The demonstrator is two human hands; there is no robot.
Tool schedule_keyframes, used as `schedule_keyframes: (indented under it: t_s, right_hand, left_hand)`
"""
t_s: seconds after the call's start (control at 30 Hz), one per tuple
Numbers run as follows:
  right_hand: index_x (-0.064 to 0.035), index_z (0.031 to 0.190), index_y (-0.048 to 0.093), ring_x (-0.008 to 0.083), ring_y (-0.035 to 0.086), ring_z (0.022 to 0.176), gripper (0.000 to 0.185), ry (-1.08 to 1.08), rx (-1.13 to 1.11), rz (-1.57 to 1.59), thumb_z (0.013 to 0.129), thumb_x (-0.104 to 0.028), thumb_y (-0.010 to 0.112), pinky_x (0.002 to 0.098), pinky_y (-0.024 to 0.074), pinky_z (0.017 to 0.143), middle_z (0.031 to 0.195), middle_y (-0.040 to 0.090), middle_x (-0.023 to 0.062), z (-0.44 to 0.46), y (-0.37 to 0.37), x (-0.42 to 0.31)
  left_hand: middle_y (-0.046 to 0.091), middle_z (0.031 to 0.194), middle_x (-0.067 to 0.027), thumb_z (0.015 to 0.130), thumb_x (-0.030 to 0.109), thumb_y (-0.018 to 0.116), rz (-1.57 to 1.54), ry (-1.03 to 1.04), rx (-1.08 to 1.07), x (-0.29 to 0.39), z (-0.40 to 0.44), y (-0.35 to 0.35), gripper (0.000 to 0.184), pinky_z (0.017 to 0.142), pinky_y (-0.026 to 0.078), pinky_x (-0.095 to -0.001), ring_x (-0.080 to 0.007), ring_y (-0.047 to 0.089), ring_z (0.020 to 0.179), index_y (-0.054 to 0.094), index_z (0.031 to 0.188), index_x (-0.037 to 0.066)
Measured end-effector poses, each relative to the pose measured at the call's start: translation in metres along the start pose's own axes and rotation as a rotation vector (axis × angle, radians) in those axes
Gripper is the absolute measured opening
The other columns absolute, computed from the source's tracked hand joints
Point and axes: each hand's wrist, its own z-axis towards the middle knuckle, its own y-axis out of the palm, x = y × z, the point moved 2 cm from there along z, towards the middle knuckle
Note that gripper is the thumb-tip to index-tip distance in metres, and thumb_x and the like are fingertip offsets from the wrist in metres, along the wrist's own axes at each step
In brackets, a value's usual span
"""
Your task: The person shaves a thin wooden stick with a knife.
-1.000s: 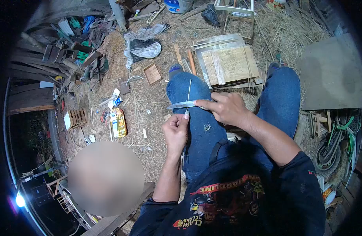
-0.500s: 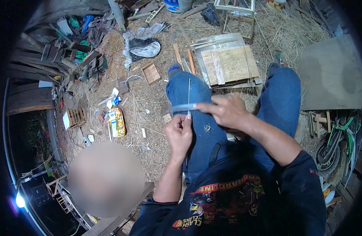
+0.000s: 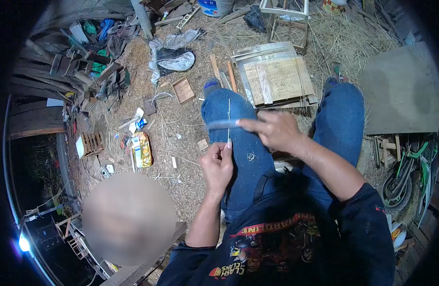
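Observation:
My left hand [image 3: 217, 164] pinches a thin pale stick [image 3: 229, 108] between thumb and forefinger, with the stick pointing away from me over my left thigh. In my right hand [image 3: 279, 131] is a knife [image 3: 222, 124], its handle wrapped by the fingers and the forefinger stretched towards the blade. The blade lies crosswise at the stick, a little beyond my left thumb, and is blurred by motion. A small tangle of shavings [image 3: 251, 156] rests on my jeans.
Wooden boards [image 3: 281, 78] lie stacked between my feet. A small wooden box [image 3: 183, 90], a gold packet [image 3: 141, 150] and scraps litter the floor to the left. At right are a large flat panel [image 3: 400, 90] and a green bike [image 3: 408, 167]. A blurred round patch covers the lower left.
The knife and my right hand have shifted slightly away from me along the stick. My left hand has stayed nearly in place, still pinching the stick.

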Motion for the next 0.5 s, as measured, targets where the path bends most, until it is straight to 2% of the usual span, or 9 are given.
schedule_keyframes:
  t_s: [0.1,0.13,0.23,0.27,0.4,0.47,0.5]
  right_hand:
    - [-0.0393,0.118,0.070,0.0159,0.061,0.050,0.026,0.049,0.114,0.017,0.096,-0.031,0.060,0.0330,0.0505,0.041,0.068,0.058,0.0006,0.011,-0.002,0.013]
    - [-0.0400,0.119,0.070,0.0168,0.060,0.051,0.027,0.070,0.046,0.050,0.097,-0.030,0.059,0.0329,0.0499,0.041,0.068,0.059,0.0008,0.009,0.001,0.009]
    - [-0.0396,0.116,0.073,0.0169,0.059,0.048,0.025,0.052,0.106,0.033,0.092,-0.034,0.066,0.0357,0.0459,0.041,0.062,0.057,-0.0010,0.010,0.000,0.009]
    - [-0.0400,0.117,0.072,0.0174,0.057,0.047,0.026,0.123,0.109,0.075,0.092,-0.036,0.066,0.0355,0.0457,0.041,0.062,0.056,-0.0011,0.014,0.002,0.016]
    - [-0.0402,0.118,0.072,0.0178,0.058,0.049,0.027,0.060,0.109,0.045,0.092,-0.035,0.065,0.0359,0.0457,0.041,0.063,0.057,-0.0004,0.015,0.000,0.012]
    - [-0.0406,0.120,0.071,0.0188,0.060,0.053,0.028,0.122,0.052,0.057,0.094,-0.034,0.064,0.0363,0.0476,0.045,0.065,0.058,0.0007,0.018,0.000,0.018]
    - [-0.0408,0.120,0.070,0.0193,0.062,0.056,0.028,0.151,0.021,0.067,0.094,-0.033,0.063,0.0365,0.0486,0.047,0.066,0.058,0.0012,0.019,0.000,0.020]
  left_hand:
    - [0.056,0.060,0.0010,0.094,0.010,0.068,0.001,-0.006,-0.004,-0.002,-0.003,-0.001,0.017,0.048,0.034,-0.0251,-0.0035,0.045,0.055,0.068,0.081,-0.002]
    - [0.055,0.059,0.0015,0.094,0.010,0.069,-0.006,-0.002,-0.003,-0.001,-0.002,-0.001,0.018,0.048,0.033,-0.0248,-0.0034,0.044,0.055,0.068,0.081,-0.002]
    - [0.054,0.059,0.0021,0.093,0.010,0.069,0.012,-0.014,-0.015,0.001,-0.002,-0.003,0.018,0.048,0.032,-0.0247,-0.0030,0.043,0.055,0.068,0.080,-0.002]
    - [0.054,0.059,0.0021,0.093,0.010,0.069,0.013,-0.016,-0.014,0.000,-0.004,-0.004,0.018,0.048,0.032,-0.0247,-0.0030,0.043,0.055,0.068,0.080,-0.002]
    - [0.052,0.058,0.0035,0.093,0.009,0.069,-0.027,-0.046,-0.030,-0.008,-0.005,-0.007,0.018,0.047,0.030,-0.0240,-0.0024,0.041,0.054,0.067,0.079,-0.002]
    - [0.051,0.057,0.0038,0.093,0.009,0.069,-0.034,-0.059,-0.030,-0.010,-0.007,-0.007,0.018,0.047,0.030,-0.0238,-0.0021,0.040,0.054,0.067,0.079,-0.002]
    - [0.053,0.063,0.0053,0.094,0.010,0.069,-0.051,-0.092,-0.047,-0.010,-0.008,-0.008,0.018,0.050,0.030,-0.0220,-0.0013,0.042,0.058,0.067,0.080,-0.001]
